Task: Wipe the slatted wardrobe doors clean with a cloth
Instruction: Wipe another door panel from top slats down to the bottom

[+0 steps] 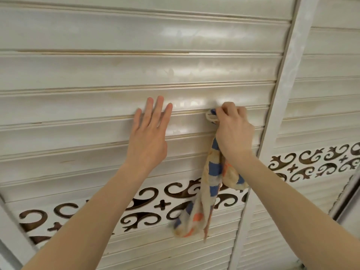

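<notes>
Left hand (149, 136) flat, fingers spread on glossy cream slats (78, 69), right hand (232, 131) clenched around bunched striped terry cloth (211, 182) at groove.

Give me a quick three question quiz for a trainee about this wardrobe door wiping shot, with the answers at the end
1. True or false: the left hand lies flat and open on the slats and holds nothing.
2. Which hand grips the striped cloth? A) left hand B) right hand C) both hands
3. Fill in: the loose end of the cloth hangs down across the ____ cut-out band of the door.

Key
1. True.
2. B. The right hand presses a bunched corner into the groove between two slats.
3. Scrolled (ornamental): the cloth's tail drapes over it and onto the narrower slats below.
</notes>
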